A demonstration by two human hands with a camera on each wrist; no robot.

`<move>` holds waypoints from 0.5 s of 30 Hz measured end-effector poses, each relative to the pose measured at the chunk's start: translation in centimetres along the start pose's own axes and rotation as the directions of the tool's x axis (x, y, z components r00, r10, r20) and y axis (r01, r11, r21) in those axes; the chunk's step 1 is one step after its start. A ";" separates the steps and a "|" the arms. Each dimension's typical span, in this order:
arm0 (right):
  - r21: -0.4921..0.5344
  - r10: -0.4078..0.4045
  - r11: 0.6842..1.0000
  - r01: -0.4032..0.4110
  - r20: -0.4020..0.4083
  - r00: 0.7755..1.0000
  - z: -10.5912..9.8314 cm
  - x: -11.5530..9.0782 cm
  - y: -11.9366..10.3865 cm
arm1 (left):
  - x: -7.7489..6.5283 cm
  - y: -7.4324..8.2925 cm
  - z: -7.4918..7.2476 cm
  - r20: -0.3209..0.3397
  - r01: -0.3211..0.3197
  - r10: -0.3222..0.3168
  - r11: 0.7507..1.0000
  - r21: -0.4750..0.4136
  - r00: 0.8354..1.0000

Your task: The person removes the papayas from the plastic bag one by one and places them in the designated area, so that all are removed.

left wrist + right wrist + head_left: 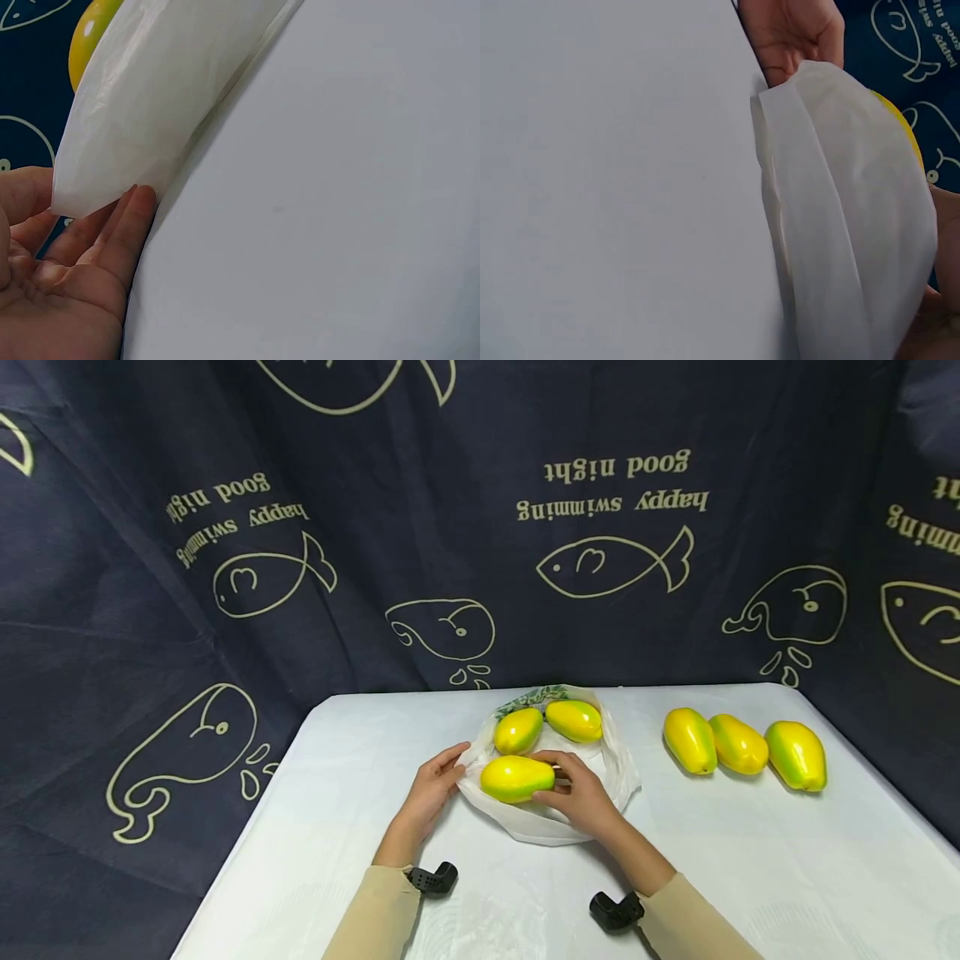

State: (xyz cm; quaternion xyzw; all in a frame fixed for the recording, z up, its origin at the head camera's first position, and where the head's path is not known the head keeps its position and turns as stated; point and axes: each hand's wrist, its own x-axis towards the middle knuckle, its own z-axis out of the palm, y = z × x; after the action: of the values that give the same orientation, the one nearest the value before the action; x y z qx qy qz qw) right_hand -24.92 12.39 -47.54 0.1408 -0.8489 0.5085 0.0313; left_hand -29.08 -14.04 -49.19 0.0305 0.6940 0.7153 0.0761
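A white plastic bag (551, 833) lies spread on the table with its mouth facing up. Over its near part, my right hand (581, 797) grips a glossy yellow-green papaya (516, 778) by its right end, fingers behind and thumb in front. Two more papayas, one at the left (518, 731) and one at the right (573, 720), rest in the bag's far part. At the bag's left rim, my left hand (433, 785) pinches the plastic; the left wrist view shows the fingers (135, 225) at the bag's edge. The bag hides most of my right hand in the right wrist view.
Three papayas lie close together on the right of the table, a left one (690, 741), a middle one (739, 744) and a right one (797, 756). A white cloth covers the table (337, 777). Behind it hangs a dark blue curtain (420, 527) with fish drawings.
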 end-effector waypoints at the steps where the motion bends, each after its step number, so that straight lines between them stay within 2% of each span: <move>1: 0.001 0.004 1.000 -0.004 -0.004 1.000 -0.1 -0.1 0.0 | 0.0 0.0 0.0 0.001 0.001 -0.001 1.000 -0.004 1.000; 9: 0.049 0.010 0.999 -0.008 -0.027 1.000 -1.8 -1.2 -0.2 | 0.1 0.0 0.1 0.000 -0.006 0.006 1.000 -0.003 1.000; 15: 0.038 0.008 0.999 -0.006 -0.049 0.999 -3.2 -1.9 -0.4 | 0.0 0.0 0.1 0.001 -0.005 0.005 1.000 -0.014 1.000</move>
State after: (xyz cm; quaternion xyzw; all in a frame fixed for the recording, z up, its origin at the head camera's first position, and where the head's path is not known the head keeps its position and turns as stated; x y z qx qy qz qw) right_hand -23.23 15.37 -46.06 0.1258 -0.8385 0.5280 0.0479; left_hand -29.05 -13.98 -49.16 0.0319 0.6890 0.7202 0.0747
